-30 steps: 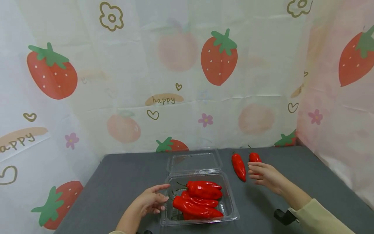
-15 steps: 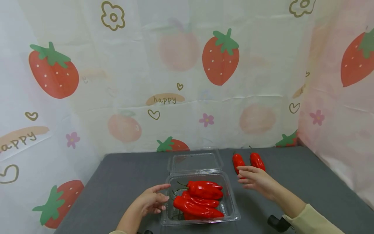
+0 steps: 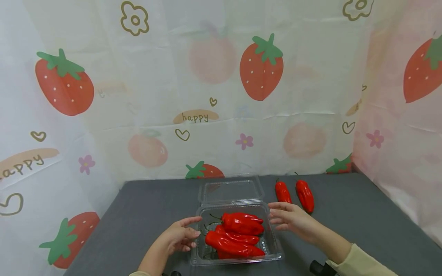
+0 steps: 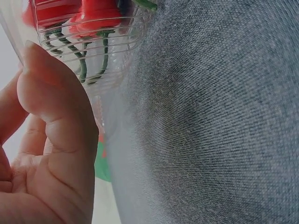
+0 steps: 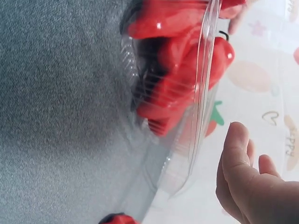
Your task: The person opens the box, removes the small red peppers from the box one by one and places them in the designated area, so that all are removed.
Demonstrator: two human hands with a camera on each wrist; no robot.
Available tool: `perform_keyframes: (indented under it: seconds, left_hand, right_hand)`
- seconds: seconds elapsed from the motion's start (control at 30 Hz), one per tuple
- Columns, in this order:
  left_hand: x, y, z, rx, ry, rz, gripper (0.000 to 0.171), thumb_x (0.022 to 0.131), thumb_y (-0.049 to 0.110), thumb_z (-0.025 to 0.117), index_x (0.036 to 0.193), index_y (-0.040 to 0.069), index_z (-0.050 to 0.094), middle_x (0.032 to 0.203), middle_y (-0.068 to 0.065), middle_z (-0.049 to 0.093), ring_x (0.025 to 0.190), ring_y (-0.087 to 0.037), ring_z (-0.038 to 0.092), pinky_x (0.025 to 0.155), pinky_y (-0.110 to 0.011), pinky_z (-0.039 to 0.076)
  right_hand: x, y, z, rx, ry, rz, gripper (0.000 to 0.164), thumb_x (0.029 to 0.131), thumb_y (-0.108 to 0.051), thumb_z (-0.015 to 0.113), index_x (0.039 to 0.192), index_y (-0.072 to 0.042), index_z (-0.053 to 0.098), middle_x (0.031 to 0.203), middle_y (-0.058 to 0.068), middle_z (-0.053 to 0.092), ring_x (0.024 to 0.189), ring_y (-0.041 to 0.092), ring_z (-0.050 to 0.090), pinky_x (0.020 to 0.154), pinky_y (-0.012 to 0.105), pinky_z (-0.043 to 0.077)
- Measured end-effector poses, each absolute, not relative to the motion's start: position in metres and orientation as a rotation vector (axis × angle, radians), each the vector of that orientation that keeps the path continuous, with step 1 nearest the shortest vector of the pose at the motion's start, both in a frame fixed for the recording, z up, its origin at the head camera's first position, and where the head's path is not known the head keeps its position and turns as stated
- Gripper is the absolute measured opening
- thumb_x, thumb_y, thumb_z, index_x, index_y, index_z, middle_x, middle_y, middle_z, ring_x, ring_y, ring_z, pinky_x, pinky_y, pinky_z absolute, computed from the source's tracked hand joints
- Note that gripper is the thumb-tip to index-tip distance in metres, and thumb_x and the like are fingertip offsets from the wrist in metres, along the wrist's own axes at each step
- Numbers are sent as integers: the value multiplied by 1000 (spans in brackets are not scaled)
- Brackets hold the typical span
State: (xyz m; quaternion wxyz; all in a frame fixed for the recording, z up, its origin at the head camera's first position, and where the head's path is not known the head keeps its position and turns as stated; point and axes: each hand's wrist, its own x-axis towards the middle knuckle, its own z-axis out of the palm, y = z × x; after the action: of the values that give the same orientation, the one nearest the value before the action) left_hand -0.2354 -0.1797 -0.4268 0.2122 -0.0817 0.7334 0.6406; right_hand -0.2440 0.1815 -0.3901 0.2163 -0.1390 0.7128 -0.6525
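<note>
Several red peppers with dark green stems lie in a clear plastic clamshell box, whose lid is laid back behind it. My left hand is at the box's left side, index finger stretched towards the rim. In the left wrist view the thumb is close to the box wall; whether it touches cannot be told. Beside the box's right rim is my right hand, holding nothing, with fingers extended. The right wrist view has this hand apart from the box wall.
Two more red peppers lie behind my right hand: one pepper partly hidden by it, another pepper further right. Grey cloth covers the table. A curtain printed with strawberries hangs behind.
My right hand has moved left and towards me, from over the right-hand loose pepper to the box's right rim. That pepper now shows fully. The left hand stays where it was.
</note>
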Motion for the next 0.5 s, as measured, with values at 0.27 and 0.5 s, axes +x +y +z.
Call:
perform_keyframes:
  seconds: [0.27,0.5]
  left_hand:
    - [-235,-179,-426,-230,2030,1781,58,92,4,63,145,2,41,80,-4,58,53,-10,56,48,-20,44]
    - [-235,-179,-426,-221,2022,1779,58,93,4,63,146,2,40,80,-4,58,53,-9,56,48,-19,45]
  right_hand:
    - [-241,173,-393,-383,1968,-1790,58,100,-23,54,140,14,35,124,16,56,103,25,59,88,37,51]
    - [-236,162,-396,-372,1982,-1755,55,98,-23,57,137,12,41,125,17,57,104,29,60,86,38,52]
